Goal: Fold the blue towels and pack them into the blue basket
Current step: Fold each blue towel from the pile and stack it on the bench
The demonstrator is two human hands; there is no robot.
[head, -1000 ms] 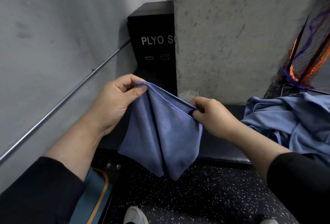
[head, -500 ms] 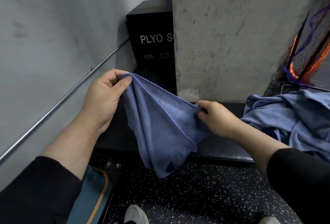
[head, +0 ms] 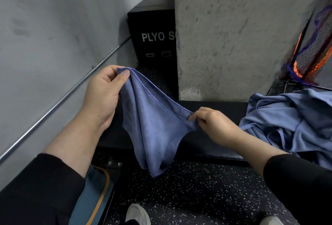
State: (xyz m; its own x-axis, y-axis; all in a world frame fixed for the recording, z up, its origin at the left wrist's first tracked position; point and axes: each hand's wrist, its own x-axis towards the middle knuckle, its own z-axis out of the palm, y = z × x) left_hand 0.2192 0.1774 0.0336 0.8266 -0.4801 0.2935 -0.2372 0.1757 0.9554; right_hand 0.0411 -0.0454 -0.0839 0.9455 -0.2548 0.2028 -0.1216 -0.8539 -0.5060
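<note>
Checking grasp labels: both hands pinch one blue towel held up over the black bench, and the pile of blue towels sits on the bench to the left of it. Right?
Not quite. The head view shows the pile of blue towels on the black bench to the right of the held blue towel, not the left. The left hand and right hand do both pinch it.

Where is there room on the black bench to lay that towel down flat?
The bench looks bare in its middle stretch, between the left hand and the pile of blue cloth, right under the held towel. The right end is crowded by that pile. The right hand hovers over the bare part.
</note>
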